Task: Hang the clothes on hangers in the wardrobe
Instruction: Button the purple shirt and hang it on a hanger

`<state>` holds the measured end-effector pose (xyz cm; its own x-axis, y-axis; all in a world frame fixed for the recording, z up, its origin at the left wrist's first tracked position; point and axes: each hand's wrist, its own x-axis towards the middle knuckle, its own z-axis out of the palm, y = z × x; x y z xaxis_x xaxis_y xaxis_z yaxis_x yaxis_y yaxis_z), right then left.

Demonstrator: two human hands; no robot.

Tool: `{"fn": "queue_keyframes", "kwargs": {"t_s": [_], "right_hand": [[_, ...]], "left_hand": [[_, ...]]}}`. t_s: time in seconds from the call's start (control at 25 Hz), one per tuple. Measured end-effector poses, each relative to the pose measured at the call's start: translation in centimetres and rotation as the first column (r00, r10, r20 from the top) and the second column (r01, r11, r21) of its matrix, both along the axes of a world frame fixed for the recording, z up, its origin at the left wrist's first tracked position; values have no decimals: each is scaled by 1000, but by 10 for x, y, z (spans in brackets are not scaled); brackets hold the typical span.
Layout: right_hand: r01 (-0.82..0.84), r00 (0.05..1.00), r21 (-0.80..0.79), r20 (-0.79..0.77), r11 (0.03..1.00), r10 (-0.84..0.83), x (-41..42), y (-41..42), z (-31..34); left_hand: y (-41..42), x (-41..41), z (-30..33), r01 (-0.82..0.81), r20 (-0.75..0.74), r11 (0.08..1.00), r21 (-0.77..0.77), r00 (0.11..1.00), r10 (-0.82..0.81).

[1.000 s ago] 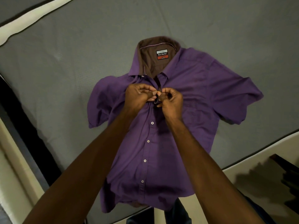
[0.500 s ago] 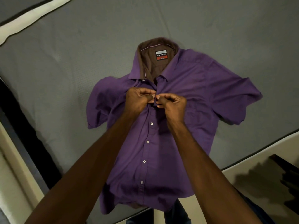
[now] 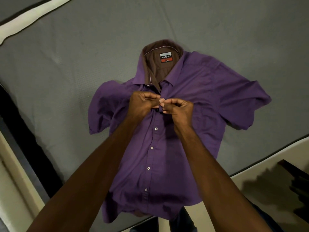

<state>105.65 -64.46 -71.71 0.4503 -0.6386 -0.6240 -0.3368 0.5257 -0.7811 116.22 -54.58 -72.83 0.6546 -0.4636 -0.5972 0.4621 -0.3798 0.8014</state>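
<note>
A purple short-sleeved shirt (image 3: 209,91) with a brown collar lining and a label lies flat, front up, on the grey mattress (image 3: 66,64). Several white buttons run down its placket, fastened below my hands. My left hand (image 3: 142,104) and my right hand (image 3: 180,109) meet at the upper chest, just under the collar. Each pinches one edge of the placket with thumb and fingertips, around a button spot that my fingers hide. No hanger or wardrobe is in view.
The mattress has a cream border along its far left edge (image 3: 25,22) and near right edge. A dark gap and a cream bed frame (image 3: 10,164) run down the left. Dark objects (image 3: 297,190) sit on the floor at the lower right.
Both hands stayed at the upper placket and shifted slightly upward; the fingers reworked their pinch on the fabric. The shirt has barely moved.
</note>
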Motion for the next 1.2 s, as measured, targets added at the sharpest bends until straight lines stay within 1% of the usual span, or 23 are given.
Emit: {"fn": "queue_keyframes", "kwargs": {"t_s": [0.2,0.32,0.48,0.56,0.6,0.64,0.68,0.72,0.76,0.8,0.84,0.88,0.92,0.96,1.0,1.04,1.08,1.12,1.16,1.2], "right_hand": [[18,999,41,46,999,-20,-4,-4,1],[-30,999,37,28,999,29,-7,-6,-3],[-96,995,62,46,994,93,-9,-12,-11],[-133,991,58,36,989,131,-8,-12,-9],[-154,988,40,-5,987,155,-8,-12,-8],[-167,984,6,-61,986,167,-8,-14,-8],[-170,980,-53,-111,984,164,-7,-20,-8],[-169,978,-149,-147,974,147,-6,-30,-9],[-168,977,-286,-175,943,121,-3,-43,-11],[-184,972,-441,-214,878,97,0,-59,-13],[-225,962,-577,-260,785,84,6,-77,-16],[-295,943,-682,-320,669,91,13,-95,-19],[-406,905,-732,-407,547,126,20,-113,-23],[-535,838,-720,-517,442,173,27,-130,-26],[-658,747,-658,-630,366,209,32,-143,-29],[-748,657,-581,-716,321,237,36,-152,-30],[-800,593,-524,-762,291,260,37,-159,-30],[-828,557,-499,-784,257,272,37,-165,-29],[-845,534,-489,-800,217,275,35,-169,-25],[-854,521,-487,-809,184,273,31,-169,-19]], "left_hand": [[-2,6,-1,61,-11,998,-33,998,-61],[-6,9,1,53,-40,997,-64,998,-55],[-11,4,3,29,-96,999,-34,995,-32],[-10,2,2,3,-114,1000,10,993,-2],[-9,2,1,3,-81,998,61,997,2],[-8,2,2,7,15,990,144,1000,-9],[-7,5,3,-14,172,972,235,985,-28],[-5,9,8,-79,357,950,303,933,-36],[-3,16,13,-177,527,934,311,850,-15],[-2,27,18,-257,642,929,268,766,27],[0,38,17,-289,695,928,236,717,46],[0,51,15,-262,692,925,275,722,-1],[-1,63,9,-187,653,902,389,746,-127],[-3,72,3,-102,589,833,544,753,-293],[-4,77,-3,-28,514,738,674,735,-442],[-4,77,-6,26,464,661,750,692,-554],[-3,77,-10,61,463,637,768,635,-619],[-1,76,-8,84,494,659,747,593,-636],[2,76,-8,99,532,703,704,582,-615],[6,74,-4,113,558,753,648,602,-571]]}}
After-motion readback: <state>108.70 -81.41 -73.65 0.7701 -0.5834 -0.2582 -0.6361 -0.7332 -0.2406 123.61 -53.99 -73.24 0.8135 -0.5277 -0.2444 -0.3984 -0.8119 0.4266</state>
